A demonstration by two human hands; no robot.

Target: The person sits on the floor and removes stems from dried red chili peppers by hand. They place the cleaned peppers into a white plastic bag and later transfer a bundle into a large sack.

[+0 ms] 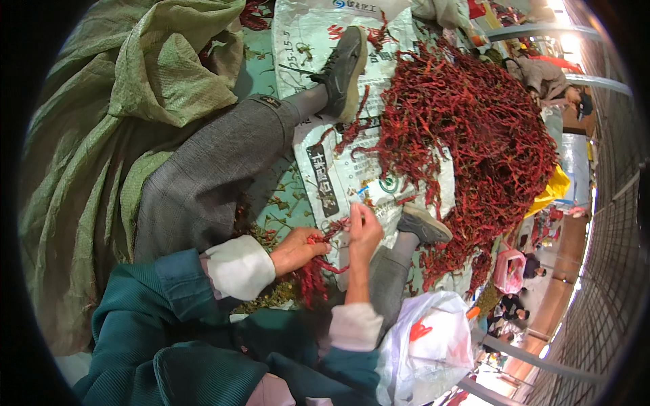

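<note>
My left hand grips a bunch of dried red chilies, which hangs down below my fingers towards my lap. My right hand is just to the right, its fingertips pinched together at the ends of chilies that stick out from the left hand's grip. The exact part between those fingertips is too small to make out. Under both hands, between my legs, loose green chili stems lie scattered. A printed white woven sack is spread flat beneath my shoes.
A large heap of red chilies covers the right of the sack. A green woven sack stands at my left. By my right arm is a white plastic bag. Farther right are a pink basket, metal poles and several people, one bending.
</note>
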